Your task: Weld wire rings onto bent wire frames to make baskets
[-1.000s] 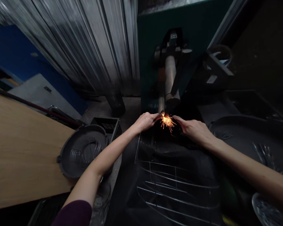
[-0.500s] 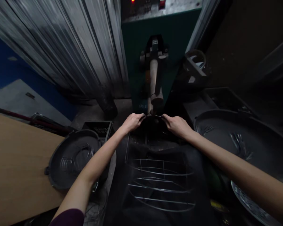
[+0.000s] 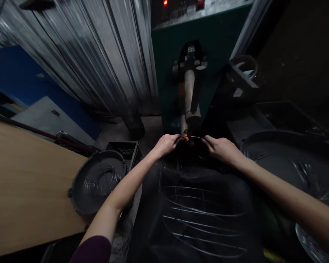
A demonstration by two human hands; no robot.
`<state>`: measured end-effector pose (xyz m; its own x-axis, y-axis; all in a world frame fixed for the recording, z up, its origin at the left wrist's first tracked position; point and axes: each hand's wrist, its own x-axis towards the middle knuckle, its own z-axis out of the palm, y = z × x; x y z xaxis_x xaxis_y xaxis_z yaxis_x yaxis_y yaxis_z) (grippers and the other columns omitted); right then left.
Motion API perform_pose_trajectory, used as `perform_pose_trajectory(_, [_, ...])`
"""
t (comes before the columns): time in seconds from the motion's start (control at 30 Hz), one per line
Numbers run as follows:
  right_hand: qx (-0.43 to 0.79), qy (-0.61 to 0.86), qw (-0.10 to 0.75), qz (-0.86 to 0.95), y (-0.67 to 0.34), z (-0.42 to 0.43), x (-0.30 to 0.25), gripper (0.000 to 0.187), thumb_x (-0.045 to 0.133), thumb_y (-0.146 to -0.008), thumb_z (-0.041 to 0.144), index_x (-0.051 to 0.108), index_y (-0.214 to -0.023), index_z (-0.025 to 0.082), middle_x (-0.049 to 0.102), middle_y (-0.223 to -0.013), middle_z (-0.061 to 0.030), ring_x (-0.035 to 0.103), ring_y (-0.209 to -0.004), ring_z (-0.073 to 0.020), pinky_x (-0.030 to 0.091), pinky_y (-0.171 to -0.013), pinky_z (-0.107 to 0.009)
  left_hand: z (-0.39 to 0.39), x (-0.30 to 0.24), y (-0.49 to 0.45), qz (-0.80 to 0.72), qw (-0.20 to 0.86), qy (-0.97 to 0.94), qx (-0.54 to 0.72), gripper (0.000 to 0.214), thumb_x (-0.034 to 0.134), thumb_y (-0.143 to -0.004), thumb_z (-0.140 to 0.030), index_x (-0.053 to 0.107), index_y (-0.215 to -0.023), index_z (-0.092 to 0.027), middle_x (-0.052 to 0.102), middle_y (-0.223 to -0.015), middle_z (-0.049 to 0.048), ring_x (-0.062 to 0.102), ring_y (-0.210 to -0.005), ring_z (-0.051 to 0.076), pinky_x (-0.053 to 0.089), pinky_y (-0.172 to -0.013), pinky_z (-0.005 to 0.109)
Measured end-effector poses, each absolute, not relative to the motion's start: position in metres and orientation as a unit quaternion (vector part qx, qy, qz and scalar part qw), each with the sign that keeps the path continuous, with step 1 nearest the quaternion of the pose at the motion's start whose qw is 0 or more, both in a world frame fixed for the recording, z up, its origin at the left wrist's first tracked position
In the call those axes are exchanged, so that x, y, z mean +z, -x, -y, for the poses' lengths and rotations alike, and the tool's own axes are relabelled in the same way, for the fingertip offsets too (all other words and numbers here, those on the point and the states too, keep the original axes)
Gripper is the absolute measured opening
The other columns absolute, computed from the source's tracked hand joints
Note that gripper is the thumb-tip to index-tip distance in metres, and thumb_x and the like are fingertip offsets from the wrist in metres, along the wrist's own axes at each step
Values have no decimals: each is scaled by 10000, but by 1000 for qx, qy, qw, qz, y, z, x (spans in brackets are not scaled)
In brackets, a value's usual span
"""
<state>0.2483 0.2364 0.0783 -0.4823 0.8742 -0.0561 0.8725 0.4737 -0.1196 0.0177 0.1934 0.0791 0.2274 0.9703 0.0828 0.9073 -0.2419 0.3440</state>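
My left hand (image 3: 166,143) and my right hand (image 3: 220,149) are both closed on a thin wire ring (image 3: 197,138), one at each side. The ring's top sits under the tip of the welder arm (image 3: 190,96) of a green machine (image 3: 208,44). A small orange glow (image 3: 185,137) shows at that contact point, beside my left fingertips. Below my hands lies a wire grid frame (image 3: 200,219) over dark cloth on my lap.
A dark round tub (image 3: 79,190) with wire rings inside rests at the left on a wooden board (image 3: 24,190). A black crate (image 3: 124,149) stands behind it. Another large dark tub (image 3: 290,160) is at the right. Corrugated metal sheeting (image 3: 93,54) rises behind.
A second ago bright sparks flew at the welder tip; half a second ago none showed. Now a small glow shows there again, with both hands still on the ring.
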Motion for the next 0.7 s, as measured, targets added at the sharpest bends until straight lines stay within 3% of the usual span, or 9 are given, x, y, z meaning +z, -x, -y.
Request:
perform_pose_trajectory(0.2, [257, 441, 41, 859, -275, -239, 81, 312, 363, -906, 383, 617, -838, 216, 674, -760, -46, 628, -696, -203, 423, -629, -274, -197, 76, -24, -599, 121, -774, 163, 339, 376, -944, -356, 654, -1030, -182, 698, -827, 78, 634, -719, 178, 404, -647, 240])
perform_pose_trajectory(0.33, [199, 464, 100, 857, -280, -212, 78, 262, 367, -874, 340, 550, -735, 214, 627, -654, -54, 600, -605, -203, 407, -595, -281, -180, 87, -13, -583, 192, -755, 230, 335, 405, -931, -355, 659, -1066, -184, 707, -889, 74, 645, -797, 181, 440, -728, 253])
perform_pose_trajectory(0.5, [142, 472, 260, 831, -289, -182, 78, 227, 380, -880, 349, 532, -769, 221, 551, -586, -31, 509, -487, -169, 354, -535, -272, -77, 62, 28, -630, 383, -535, 413, 450, 455, -865, -538, 688, -979, -170, 718, -854, 51, 641, -867, 185, 468, -829, 284])
perform_pose_trajectory(0.6, [131, 507, 326, 787, -304, -172, 81, 236, 388, -900, 355, 541, -788, 214, 559, -615, -38, 515, -514, -169, 359, -556, -273, -12, 20, 27, -669, 545, -342, 372, 513, 612, -732, -604, 689, -782, -100, 716, -808, 109, 645, -880, 249, 467, -866, 345])
perform_pose_trajectory(0.7, [133, 555, 359, 738, -308, -158, 79, 259, 377, -918, 340, 577, -845, 193, 595, -670, -54, 544, -578, -177, 385, -596, -272, 14, -7, -1, -547, 729, -168, 376, 629, 537, -766, -653, 676, -964, -72, 703, -973, 170, 629, -1014, 280, 456, -923, 381])
